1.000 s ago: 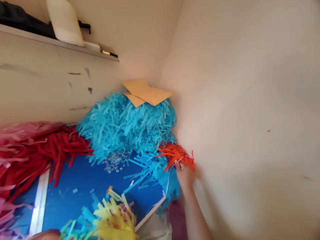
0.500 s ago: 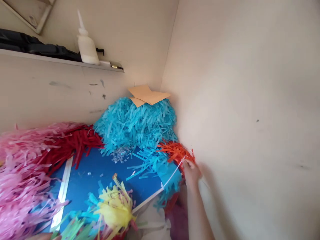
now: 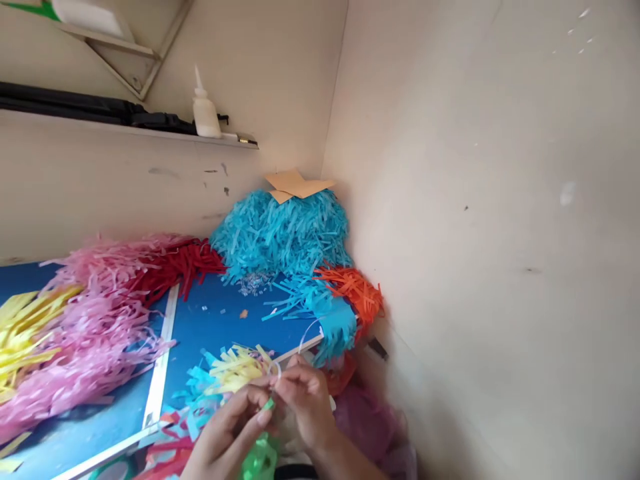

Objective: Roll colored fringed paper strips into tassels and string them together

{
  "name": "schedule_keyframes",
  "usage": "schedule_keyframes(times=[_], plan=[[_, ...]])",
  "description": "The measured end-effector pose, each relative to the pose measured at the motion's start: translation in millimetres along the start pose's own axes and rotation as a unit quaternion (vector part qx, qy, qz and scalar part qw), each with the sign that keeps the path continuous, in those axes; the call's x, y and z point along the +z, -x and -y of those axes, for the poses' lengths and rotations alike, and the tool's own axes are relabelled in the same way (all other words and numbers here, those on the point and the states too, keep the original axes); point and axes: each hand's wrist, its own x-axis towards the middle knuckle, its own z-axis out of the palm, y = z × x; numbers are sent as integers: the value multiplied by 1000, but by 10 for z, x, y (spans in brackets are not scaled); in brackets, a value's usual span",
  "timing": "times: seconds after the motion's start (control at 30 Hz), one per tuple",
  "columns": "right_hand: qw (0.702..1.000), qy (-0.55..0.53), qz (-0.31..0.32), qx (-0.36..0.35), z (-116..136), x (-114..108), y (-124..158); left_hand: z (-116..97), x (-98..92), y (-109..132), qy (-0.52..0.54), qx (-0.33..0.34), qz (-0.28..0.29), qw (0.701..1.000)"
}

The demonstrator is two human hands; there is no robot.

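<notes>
In front of my body my two hands meet, fingers pinched. My right hand (image 3: 309, 403) grips a thin white string (image 3: 301, 343), which forms a small loop by the fingertips and runs back toward the table's edge. My left hand (image 3: 227, 430) is closed on green tissue paper (image 3: 270, 404), with more green paper (image 3: 260, 457) hanging below. Just behind the hands lies a fringed tissue bunch (image 3: 240, 367) in yellow and light blue. Red fringe (image 3: 167, 457) sits beside my left wrist.
On the blue table (image 3: 220, 327) lie pink fringe (image 3: 95, 333), dark red fringe (image 3: 185, 263), yellow strips (image 3: 30, 327), a large blue pile (image 3: 290, 233) topped by tan paper (image 3: 297, 185), and orange fringe (image 3: 357, 290). A glue bottle (image 3: 206, 117) stands on a wall shelf (image 3: 125, 132).
My right hand has come down and left from beside the orange fringe, bringing the string along. My left hand has risen from the bottom left edge to meet it. The view has shifted left.
</notes>
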Motion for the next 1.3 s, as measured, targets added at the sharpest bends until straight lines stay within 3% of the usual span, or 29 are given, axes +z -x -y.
schedule_keyframes(times=[0.13,0.2,0.27,0.37,0.43,0.57,0.8,0.93,1.1,1.2,1.3], plan=[[999,-2,-22,40,-73,-63,34,-7,137,-112,34,13,20,999],[994,-69,-39,77,-108,-110,36,54,174,-129,63,-3,50,997],[967,-209,-58,136,-108,-182,38,144,201,-121,76,-29,79,993],[902,-379,-63,196,-9,-436,21,285,196,-79,42,-58,98,993],[889,-411,-79,184,110,-703,2,350,163,-54,3,-65,104,992],[894,-412,-135,116,352,-1210,0,376,135,-48,-58,-66,119,989],[880,-423,-211,52,609,-1560,55,352,193,-87,-202,-47,128,970],[883,-388,-262,-23,768,-1815,52,466,78,-52,-233,-56,127,963],[920,-266,-270,-99,968,-1981,164,596,-155,14,-214,-55,88,971],[945,-132,-282,-97,935,-1788,249,489,-279,51,-179,-26,42,983],[951,88,-281,-95,743,-1359,302,249,-294,92,-114,16,-40,993]])
